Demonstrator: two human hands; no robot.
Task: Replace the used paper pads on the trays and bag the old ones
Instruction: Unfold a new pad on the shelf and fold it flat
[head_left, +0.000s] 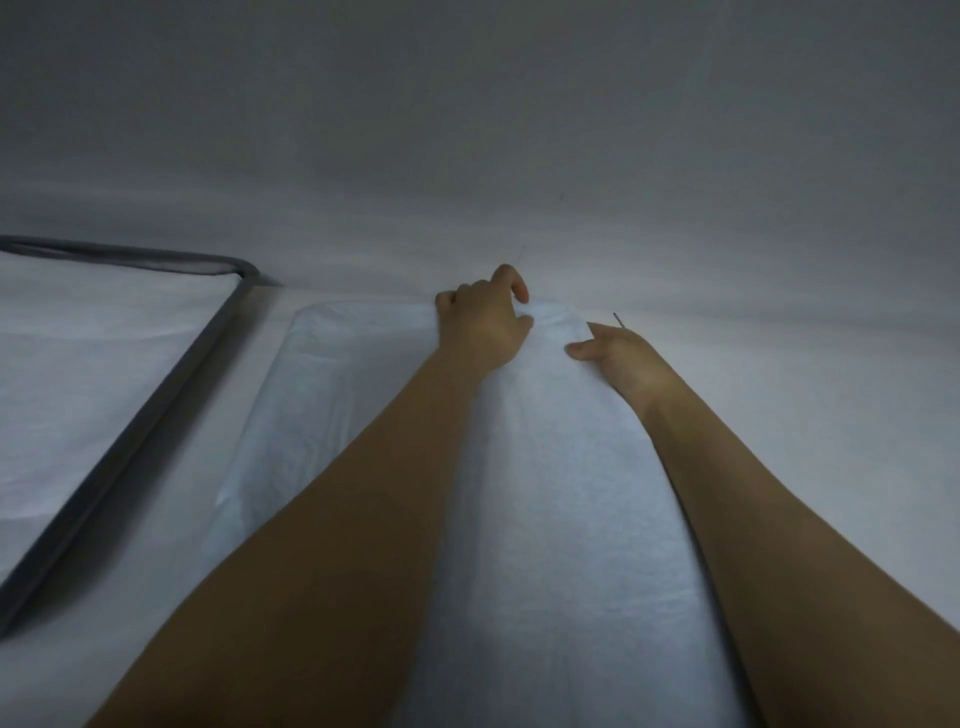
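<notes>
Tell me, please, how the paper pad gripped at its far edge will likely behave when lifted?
Probably floppy: the paper pad bunches into soft wrinkles where the left hand and right hand grip its far edge. Likely light, since it looks thin. It might tear if yanked.

A plain white sheet (810, 364) covers the surface and runs up into a dim grey-white backdrop (467, 93) behind.

The paper pad (545, 467) under both hands is plain pale blue-white; left of them, a dark grey tray rim (156, 384) frames another white pad (93, 364).
</notes>
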